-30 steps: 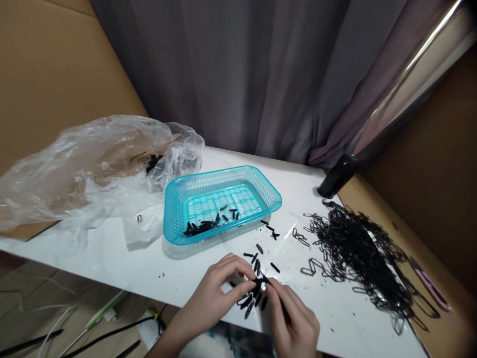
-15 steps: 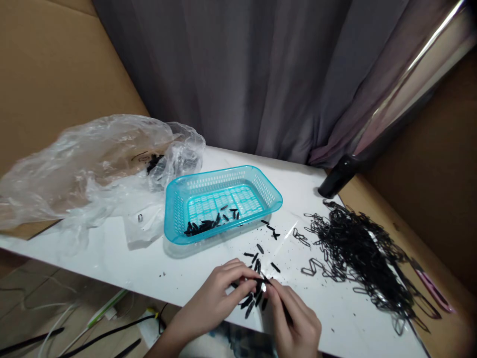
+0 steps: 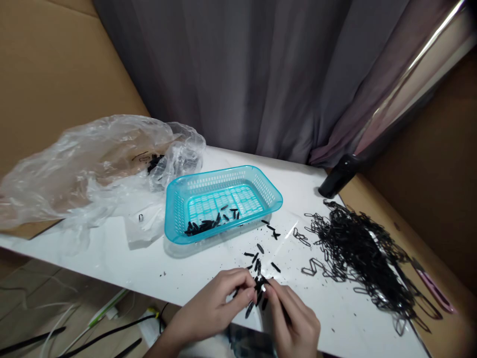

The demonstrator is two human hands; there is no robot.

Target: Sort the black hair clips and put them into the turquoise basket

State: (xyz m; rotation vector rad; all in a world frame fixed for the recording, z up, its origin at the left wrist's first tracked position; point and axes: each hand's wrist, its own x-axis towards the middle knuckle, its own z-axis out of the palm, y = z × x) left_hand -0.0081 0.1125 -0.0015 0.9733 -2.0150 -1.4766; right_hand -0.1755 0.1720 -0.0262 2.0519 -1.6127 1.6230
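Over a loose pile of small black slivers (image 3: 249,310) at the table's front, my two hands work close together. My left hand (image 3: 223,301) is closed, thumb and curled fingers pinched near the dark slivers; what lies in the pinch is too small to make out. My right hand (image 3: 294,315) pinches a small black piece (image 3: 265,282) between thumb and forefinger, its other fingers curled in. Beyond them sits a turquoise plastic basket (image 3: 223,238) with similar black slivers (image 3: 204,226) gathered along its near side. A few more slivers (image 3: 275,267) are scattered between basket and hands.
To the right lies a tangled heap of thin black loops (image 3: 354,248), with pink-handled scissors (image 3: 434,288) beside it. A black cylindrical object (image 3: 338,176) stands behind the heap. Crumpled clear plastic bags (image 3: 93,154) cover the left. Cables (image 3: 108,335) run below the table edge.
My left fingers have curled in and drawn back slightly from the black piece that spanned both hands. My right hand has barely moved. Basket and heap are unchanged.
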